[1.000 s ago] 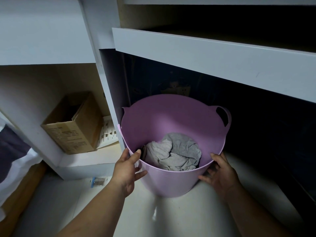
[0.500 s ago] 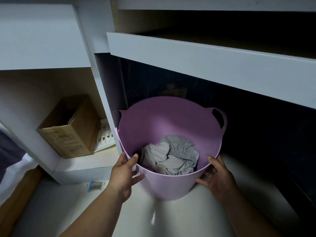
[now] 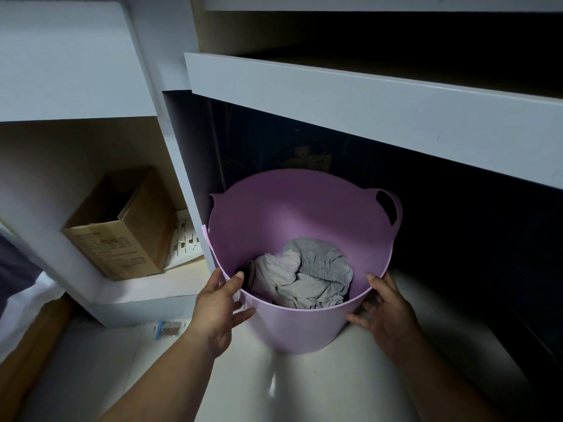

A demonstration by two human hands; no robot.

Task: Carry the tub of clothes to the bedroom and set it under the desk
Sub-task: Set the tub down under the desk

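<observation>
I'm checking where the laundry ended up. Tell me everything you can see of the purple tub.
The purple tub is a round, soft-looking plastic bucket with loop handles at its rim. It stands upright on the pale floor, its far side beneath the desk edge, with crumpled grey clothes at the bottom. The left hand pinches the near rim, thumb inside; the right hand lies flat on its outer wall.

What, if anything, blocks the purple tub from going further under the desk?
Nothing visible. The purple tub, with the left hand and right hand on it, sits in the opening below the desk; the space behind it is dark. Its rim lies close to the side panel.
</observation>
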